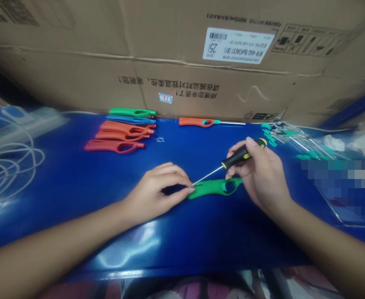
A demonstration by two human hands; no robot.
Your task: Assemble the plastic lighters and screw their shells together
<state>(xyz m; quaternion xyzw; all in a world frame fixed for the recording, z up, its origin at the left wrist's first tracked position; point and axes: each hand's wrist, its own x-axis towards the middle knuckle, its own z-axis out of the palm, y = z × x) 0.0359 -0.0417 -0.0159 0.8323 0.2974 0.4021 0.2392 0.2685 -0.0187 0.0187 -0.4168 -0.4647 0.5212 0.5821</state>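
Note:
A green lighter body [212, 188] with a trigger loop lies on the blue table in front of me. My left hand [162, 187] is closed, thumb and fingertips pinching its left end. In my right hand [260, 170] is a black-and-yellow screwdriver [240, 154], slanting down to the left. Its metal tip meets the lighter body right at my left fingertips, which hide whatever the tip touches. Some right fingers hang close to the trigger loop. Behind my left hand lie a few tiny pale metal pieces [160, 140], perhaps screws.
Several green, blue, orange and red lighter bodies [115, 145] lie in a stack at back left. An orange lighter with a metal rod [201, 121] rests by the cardboard box [176, 50]. Metal rods with teal parts [294, 137] sit at right, coiled white cable [29, 166] at left.

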